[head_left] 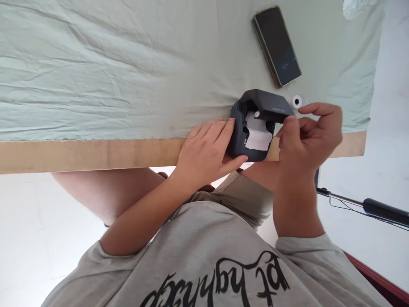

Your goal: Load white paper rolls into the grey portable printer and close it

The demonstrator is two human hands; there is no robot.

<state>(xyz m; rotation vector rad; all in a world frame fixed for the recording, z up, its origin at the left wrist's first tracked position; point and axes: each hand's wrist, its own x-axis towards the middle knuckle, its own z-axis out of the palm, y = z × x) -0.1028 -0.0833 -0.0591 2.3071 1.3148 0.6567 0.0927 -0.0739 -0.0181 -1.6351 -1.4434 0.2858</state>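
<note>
A small dark blue-grey thermal printer [236,140] stands at the table's near edge with its lid [271,104] raised. Inside it lies white paper [258,136], its loose end reaching over the front; a small white roller end shows by the lid. My left hand [206,147] grips the printer's left side, fingers along the wall and thumb across the near corner. With thumb and fingers, my right hand [308,138] pinches the lid's right edge, its index finger stretched out. That index fingertip is close to a small white paper roll [297,101] with a dark core.
A smartphone [277,47] in a case lies beyond the printer. Clear plastic wrap [358,7] sits at the far right. A wrinkled pale green cloth [111,72] covers the table up to its bare wooden edge [89,154]. A black rod [383,211] is at the right, below table level.
</note>
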